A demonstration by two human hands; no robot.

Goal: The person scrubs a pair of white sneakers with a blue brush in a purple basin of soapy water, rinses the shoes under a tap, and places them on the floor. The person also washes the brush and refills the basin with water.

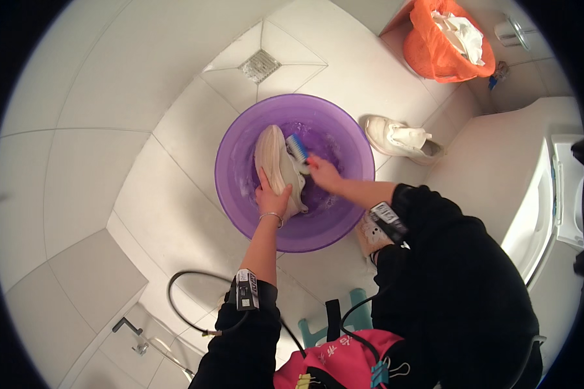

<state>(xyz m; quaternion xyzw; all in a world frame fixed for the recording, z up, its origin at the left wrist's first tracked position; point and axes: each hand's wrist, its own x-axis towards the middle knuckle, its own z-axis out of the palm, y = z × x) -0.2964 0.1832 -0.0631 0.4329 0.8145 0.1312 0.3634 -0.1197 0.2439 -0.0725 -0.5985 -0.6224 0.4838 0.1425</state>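
A large purple plastic basin (228,204) stands on the tiled floor with some sudsy water in it. Inside, my left hand (273,197) grips a white shoe (271,150), tilted with its sole facing up and to the left. My right hand (325,174) is closed on the red handle of a scrubbing brush (298,148) with a blue head and pale bristles. The brush is just right of the shoe; whether its bristles touch the shoe I cannot tell. A second white shoe (401,138) lies on the floor right of the basin.
A floor drain (260,66) lies beyond the basin. At the upper right is a bin with an orange bag (421,48) holding crumpled white paper. A teal plastic stool (360,311) is near my body. A black cable (170,296) loops beside my left sleeve, and a white fixture (496,170) stands at right.
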